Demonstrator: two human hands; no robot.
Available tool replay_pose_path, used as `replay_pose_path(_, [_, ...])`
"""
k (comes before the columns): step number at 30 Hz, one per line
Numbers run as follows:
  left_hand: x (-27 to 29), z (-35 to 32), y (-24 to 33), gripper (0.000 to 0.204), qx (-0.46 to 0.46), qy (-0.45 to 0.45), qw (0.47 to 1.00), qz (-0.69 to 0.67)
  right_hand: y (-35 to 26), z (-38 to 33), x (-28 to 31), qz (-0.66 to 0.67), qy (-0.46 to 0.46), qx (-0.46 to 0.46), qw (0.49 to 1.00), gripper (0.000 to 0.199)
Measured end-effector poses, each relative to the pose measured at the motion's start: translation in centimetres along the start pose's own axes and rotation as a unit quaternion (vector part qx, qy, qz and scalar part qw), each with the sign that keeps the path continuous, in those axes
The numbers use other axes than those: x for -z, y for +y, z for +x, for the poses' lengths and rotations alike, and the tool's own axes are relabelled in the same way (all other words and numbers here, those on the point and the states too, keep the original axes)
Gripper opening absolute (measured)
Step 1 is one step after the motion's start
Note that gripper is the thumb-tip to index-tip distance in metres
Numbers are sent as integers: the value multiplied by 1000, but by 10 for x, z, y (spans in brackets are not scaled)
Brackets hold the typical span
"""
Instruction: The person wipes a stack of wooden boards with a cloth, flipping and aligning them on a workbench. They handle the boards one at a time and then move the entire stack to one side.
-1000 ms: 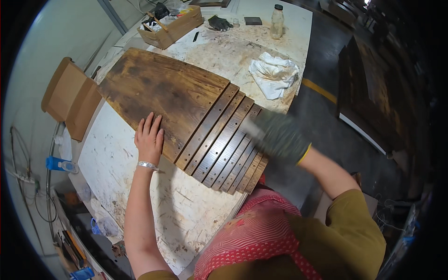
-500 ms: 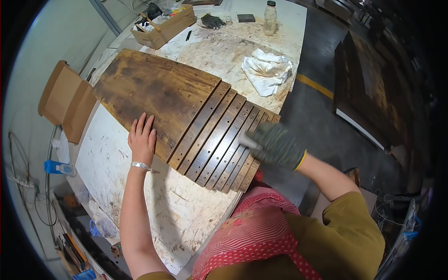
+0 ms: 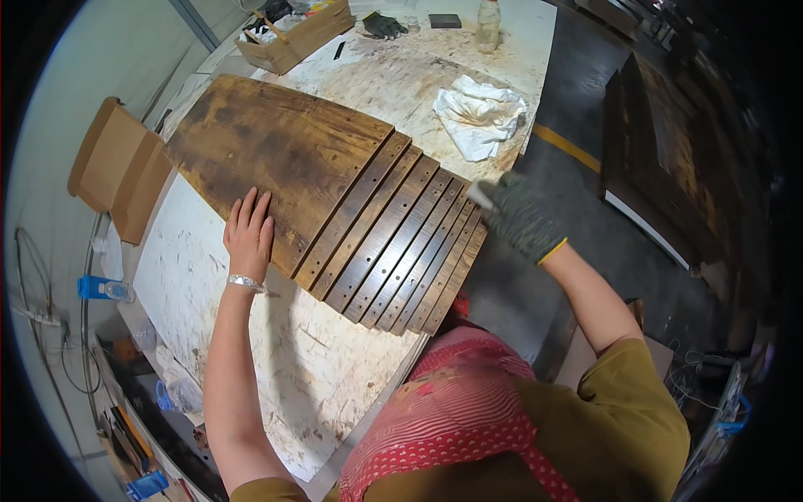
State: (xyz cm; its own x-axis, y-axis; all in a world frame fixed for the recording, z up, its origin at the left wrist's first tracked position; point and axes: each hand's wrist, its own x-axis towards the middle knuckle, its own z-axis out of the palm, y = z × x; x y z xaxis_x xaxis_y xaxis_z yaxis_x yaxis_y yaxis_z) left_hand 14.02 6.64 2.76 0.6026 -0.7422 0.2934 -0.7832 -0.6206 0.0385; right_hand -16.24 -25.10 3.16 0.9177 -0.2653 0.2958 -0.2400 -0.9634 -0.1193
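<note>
A stack of dark brown wooden boards lies on the table, fanned out so that several drilled edges show as steps toward the right. My bare left hand, with a silvery bracelet at the wrist, rests flat on the top board's near edge, fingers spread. My right hand wears a dark grey-green knitted glove with a yellow cuff. It is closed round a small pale block whose kind I cannot make out. The block is at the far right corner of the stepped edges; whether it touches the wood I cannot tell.
A crumpled white cloth lies beyond the boards. Farther back are a cardboard box of supplies, a dark glove and a glass bottle. An open carton stands left; dark wooden panels stand right.
My right hand has moved with the pale block away from me and to the right, from over the stepped edges to their far corner. My left hand stays on the top board.
</note>
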Motion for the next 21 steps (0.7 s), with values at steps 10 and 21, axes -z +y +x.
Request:
replay_pose_path(10, [-3, -3, -1, 41, 37, -22, 999, -13, 38, 0, -2, -10, 53, -72, 996, 35])
replay_pose_path(21, [-9, -1, -5, 40, 8, 8, 1000, -24, 39, -27, 5, 9, 26, -126, 992, 37])
